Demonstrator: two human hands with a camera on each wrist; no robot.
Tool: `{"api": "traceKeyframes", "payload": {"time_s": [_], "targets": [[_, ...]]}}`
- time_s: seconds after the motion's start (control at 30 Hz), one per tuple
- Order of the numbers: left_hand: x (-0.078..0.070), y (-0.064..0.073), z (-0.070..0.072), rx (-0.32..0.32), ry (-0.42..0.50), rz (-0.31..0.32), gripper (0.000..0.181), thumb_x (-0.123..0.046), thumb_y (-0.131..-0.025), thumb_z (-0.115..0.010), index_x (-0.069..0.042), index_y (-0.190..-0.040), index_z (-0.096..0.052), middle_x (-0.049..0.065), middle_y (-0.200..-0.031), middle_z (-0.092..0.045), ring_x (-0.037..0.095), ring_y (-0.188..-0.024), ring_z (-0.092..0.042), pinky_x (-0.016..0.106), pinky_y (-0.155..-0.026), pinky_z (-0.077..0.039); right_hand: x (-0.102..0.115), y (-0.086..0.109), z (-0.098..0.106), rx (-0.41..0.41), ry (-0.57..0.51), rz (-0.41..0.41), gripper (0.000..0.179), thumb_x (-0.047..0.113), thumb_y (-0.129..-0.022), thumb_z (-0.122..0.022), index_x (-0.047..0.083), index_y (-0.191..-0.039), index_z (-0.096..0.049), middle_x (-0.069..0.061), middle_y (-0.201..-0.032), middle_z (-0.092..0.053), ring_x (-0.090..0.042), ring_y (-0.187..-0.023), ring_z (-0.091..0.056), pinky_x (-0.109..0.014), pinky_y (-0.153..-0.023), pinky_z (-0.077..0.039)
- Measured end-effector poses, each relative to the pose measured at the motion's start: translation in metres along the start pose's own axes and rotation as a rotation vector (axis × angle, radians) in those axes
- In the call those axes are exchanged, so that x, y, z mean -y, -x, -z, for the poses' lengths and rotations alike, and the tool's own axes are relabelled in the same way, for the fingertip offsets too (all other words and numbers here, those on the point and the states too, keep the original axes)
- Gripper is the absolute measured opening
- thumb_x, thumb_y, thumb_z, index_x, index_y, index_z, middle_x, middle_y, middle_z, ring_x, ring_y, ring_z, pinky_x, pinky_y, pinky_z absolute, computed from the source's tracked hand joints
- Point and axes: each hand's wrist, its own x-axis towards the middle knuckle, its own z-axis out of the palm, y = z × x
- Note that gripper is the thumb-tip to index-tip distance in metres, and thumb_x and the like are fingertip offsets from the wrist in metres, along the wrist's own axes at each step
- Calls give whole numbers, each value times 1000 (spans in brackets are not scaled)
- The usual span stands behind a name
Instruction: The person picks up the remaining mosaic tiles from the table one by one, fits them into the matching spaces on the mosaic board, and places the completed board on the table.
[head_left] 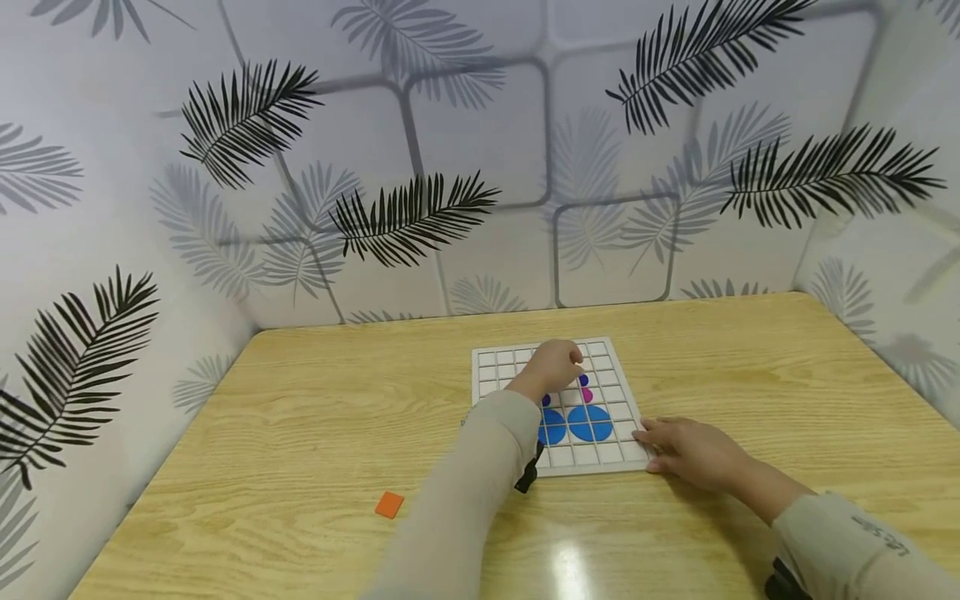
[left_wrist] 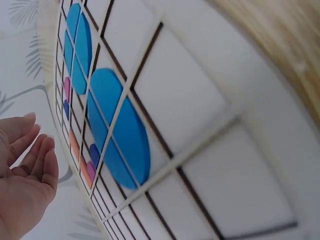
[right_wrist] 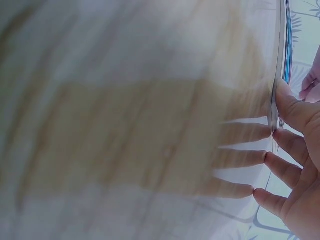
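Note:
A white grid board [head_left: 609, 452] lies on the table. On it are two large blue ovals [head_left: 589, 423], a magenta piece [head_left: 587, 396] and small dark blue pieces [head_left: 583, 380]; orange pieces [left_wrist: 75, 146] also show in the left wrist view. My left hand [head_left: 552, 365] hovers over the far part of the board, fingers loosely bent, nothing visible between them and the thumb. My left forearm hides part of the board's left side. At the board's near right edge, my right hand [head_left: 693, 452] touches the rim with its thumb, fingers spread and resting on the tabletop.
An orange square [head_left: 389, 505] lies on the wooden table [head_left: 315, 417], left of my left forearm. Leaf-patterned walls [head_left: 487, 150] close in the table at the back and both sides.

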Motion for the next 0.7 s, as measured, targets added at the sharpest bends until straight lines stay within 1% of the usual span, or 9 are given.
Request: {"api": "traceKeyframes", "payload": {"time_s": [0.03,0.07,0.1,0.17,0.27,0.37,0.53,0.57,0.7], "targets": [[-18,25,20,2,22,7,21,-19,-83,-57,-11,-102,-60,-1,-99,-57,13,-90,-52,25,-74,-42,0,0,0,3,3,0,41,24,-77,-62,1,-110,-58,-21,-117,-49,-40,-104,-45,-49,-82,-36],[-33,46,37,13,51,22,22,-18,-84,-57,-9,-104,-59,1,-100,-57,14,-91,-52,25,-75,-42,0,0,0,6,5,-2,41,24,-77,-62,1,-110,-58,-21,-117,-49,-40,-104,-44,-50,-82,-35],[-44,63,52,25,79,37,22,-17,-85,-56,-8,-105,-58,2,-101,-56,14,-92,-51,25,-75,-41,-1,1,0,8,9,-1,41,24,-77,-62,1,-110,-58,-21,-117,-49,-40,-104,-44,-50,-82,-35],[-54,84,67,14,97,28,22,-14,-86,-53,-4,-105,-57,6,-101,-56,17,-91,-51,25,-75,-41,-1,1,0,8,19,-1,41,24,-77,-62,1,-110,-58,-21,-117,-49,-40,-105,-44,-49,-83,-35],[-55,97,78,20,125,14,21,-16,-87,-52,-5,-104,-57,6,-101,-56,17,-91,-51,25,-74,-41,-1,0,0,9,29,-2,40,24,-77,-62,1,-111,-58,-21,-117,-49,-39,-105,-44,-49,-82,-36],[-52,103,83,25,146,17,20,-16,-87,-53,-5,-103,-57,4,-100,-55,17,-91,-50,25,-75,-41,0,0,0,7,25,-9,40,23,-77,-62,2,-111,-58,-21,-117,-49,-39,-105,-44,-49,-82,-36],[-46,114,89,54,179,26,23,-18,-86,-54,-6,-105,-57,2,-99,-55,15,-92,-50,26,-76,-42,0,0,-1,5,17,-7,40,24,-77,-62,2,-110,-58,-21,-118,-48,-39,-105,-44,-49,-82,-36],[-41,114,88,48,185,-4,23,-21,-85,-55,-7,-104,-57,1,-98,-55,14,-90,-51,26,-74,-42,0,0,-1,6,17,-6,40,24,-78,-62,1,-111,-58,-21,-118,-48,-39,-105,-44,-49,-82,-36],[-39,126,95,66,197,-36,23,-23,-86,-54,-8,-103,-57,0,-97,-55,13,-90,-50,26,-75,-42,0,0,-2,11,19,-13,41,24,-78,-62,1,-111,-57,-21,-118,-48,-40,-106,-43,-49,-83,-35]]}}
